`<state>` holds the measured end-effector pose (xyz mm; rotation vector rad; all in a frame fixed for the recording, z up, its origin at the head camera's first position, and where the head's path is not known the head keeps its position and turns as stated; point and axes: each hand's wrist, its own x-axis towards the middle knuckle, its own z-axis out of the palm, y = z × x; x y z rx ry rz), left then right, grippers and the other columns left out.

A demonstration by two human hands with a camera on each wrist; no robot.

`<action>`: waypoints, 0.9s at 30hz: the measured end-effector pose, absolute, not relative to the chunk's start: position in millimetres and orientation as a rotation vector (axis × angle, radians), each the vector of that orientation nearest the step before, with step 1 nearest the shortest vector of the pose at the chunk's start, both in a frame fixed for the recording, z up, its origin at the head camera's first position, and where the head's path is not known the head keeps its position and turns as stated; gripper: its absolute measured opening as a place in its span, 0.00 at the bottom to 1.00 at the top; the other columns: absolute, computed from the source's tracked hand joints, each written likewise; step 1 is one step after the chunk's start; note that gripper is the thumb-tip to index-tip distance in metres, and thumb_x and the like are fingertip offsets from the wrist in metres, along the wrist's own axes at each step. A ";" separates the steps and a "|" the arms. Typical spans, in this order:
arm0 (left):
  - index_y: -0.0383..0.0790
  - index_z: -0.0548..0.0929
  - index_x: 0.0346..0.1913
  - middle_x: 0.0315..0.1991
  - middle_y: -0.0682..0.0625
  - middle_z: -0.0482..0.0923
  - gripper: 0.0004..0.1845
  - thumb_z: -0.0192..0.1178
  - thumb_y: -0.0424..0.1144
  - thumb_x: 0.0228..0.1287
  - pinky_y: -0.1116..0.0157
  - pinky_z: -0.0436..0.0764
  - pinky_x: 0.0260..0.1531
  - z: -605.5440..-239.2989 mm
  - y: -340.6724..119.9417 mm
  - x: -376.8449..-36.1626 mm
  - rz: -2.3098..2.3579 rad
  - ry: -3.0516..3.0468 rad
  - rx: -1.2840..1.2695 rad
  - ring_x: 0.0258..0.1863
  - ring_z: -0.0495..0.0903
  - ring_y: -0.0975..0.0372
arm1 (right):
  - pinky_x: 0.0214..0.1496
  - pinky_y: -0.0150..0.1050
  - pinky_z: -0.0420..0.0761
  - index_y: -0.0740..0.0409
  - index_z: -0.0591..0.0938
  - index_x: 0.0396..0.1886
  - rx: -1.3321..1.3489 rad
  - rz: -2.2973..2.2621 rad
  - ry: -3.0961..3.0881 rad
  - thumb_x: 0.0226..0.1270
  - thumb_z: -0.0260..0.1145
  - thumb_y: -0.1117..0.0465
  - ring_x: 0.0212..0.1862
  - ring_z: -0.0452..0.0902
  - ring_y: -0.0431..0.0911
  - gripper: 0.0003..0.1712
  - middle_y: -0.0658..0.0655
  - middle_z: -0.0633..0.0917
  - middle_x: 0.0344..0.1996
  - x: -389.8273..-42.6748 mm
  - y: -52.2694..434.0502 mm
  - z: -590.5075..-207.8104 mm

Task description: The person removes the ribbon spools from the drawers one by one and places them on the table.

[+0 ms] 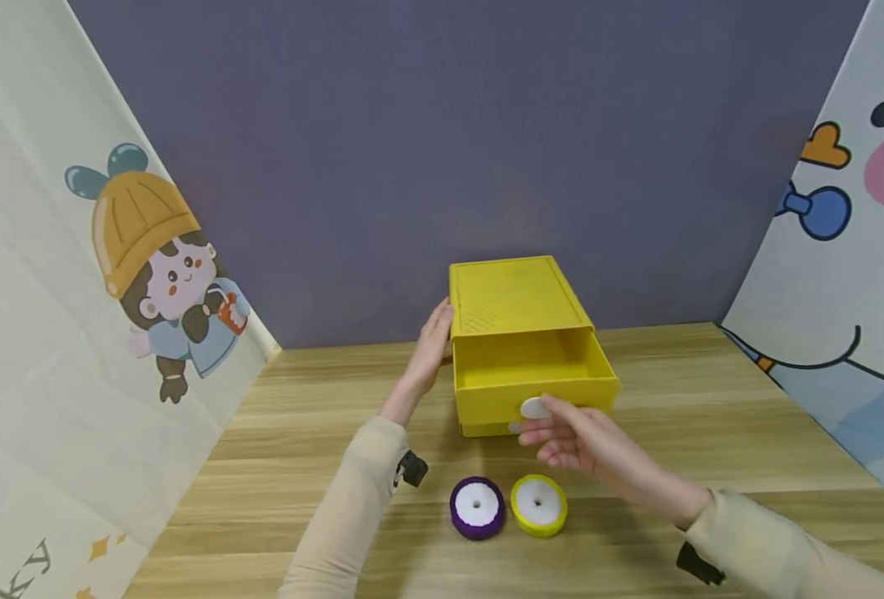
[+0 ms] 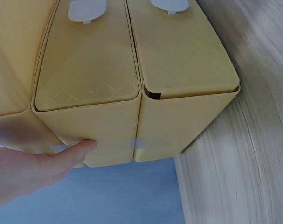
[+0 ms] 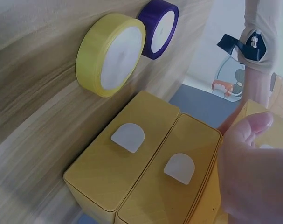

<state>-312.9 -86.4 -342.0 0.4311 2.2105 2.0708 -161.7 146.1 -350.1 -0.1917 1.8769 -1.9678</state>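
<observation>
A yellow two-drawer box (image 1: 517, 295) stands at the back middle of the wooden table, its top drawer (image 1: 535, 374) pulled out and showing nothing inside. My left hand (image 1: 436, 329) lies flat against the box's left side, and a fingertip (image 2: 80, 147) touches the yellow wall (image 2: 178, 116). My right hand (image 1: 545, 428) hovers with relaxed fingers just in front of the open drawer's white tab handle (image 1: 534, 408). In the right wrist view both white tabs (image 3: 128, 136) (image 3: 179, 168) are free, with my thumb (image 3: 253, 140) beside them.
A purple ribbon spool (image 1: 477, 507) and a yellow ribbon spool (image 1: 538, 504) lie flat side by side near the table's front, also seen as yellow spool (image 3: 111, 53) and purple spool (image 3: 160, 28). Cartoon-printed panels flank the table; a purple wall closes the back.
</observation>
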 end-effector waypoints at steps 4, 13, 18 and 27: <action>0.49 0.48 0.80 0.80 0.46 0.51 0.33 0.36 0.58 0.80 0.41 0.73 0.65 -342.6 -86.4 -313.1 2.083 2.214 0.424 0.75 0.62 0.47 | 0.41 0.28 0.85 0.67 0.77 0.59 -0.192 -1.977 1.885 0.77 0.51 0.38 0.33 0.82 0.36 0.36 0.49 0.90 0.41 -167.7 145.0 -349.7; 0.45 0.48 0.80 0.80 0.45 0.49 0.34 0.36 0.57 0.80 0.39 0.68 0.69 -343.6 -86.0 -314.6 2.089 2.216 0.438 0.77 0.57 0.46 | 0.41 0.28 0.85 0.71 0.73 0.63 -0.212 -1.961 1.926 0.78 0.49 0.39 0.33 0.81 0.36 0.38 0.49 0.90 0.41 -179.3 144.2 -348.9; 0.45 0.48 0.80 0.80 0.45 0.49 0.34 0.36 0.57 0.80 0.40 0.66 0.70 -343.9 -85.9 -314.7 2.087 2.221 0.442 0.77 0.57 0.47 | 0.41 0.29 0.85 0.70 0.74 0.63 -0.181 -1.960 1.958 0.77 0.50 0.38 0.33 0.81 0.37 0.38 0.50 0.89 0.41 -185.6 143.3 -348.8; 0.45 0.49 0.80 0.81 0.46 0.48 0.34 0.36 0.57 0.80 0.41 0.56 0.76 -345.3 -86.1 -316.2 2.082 2.249 0.463 0.79 0.52 0.48 | 0.40 0.28 0.85 0.69 0.75 0.63 -0.168 -1.977 1.961 0.77 0.50 0.38 0.32 0.81 0.35 0.39 0.47 0.90 0.39 -198.8 141.0 -348.6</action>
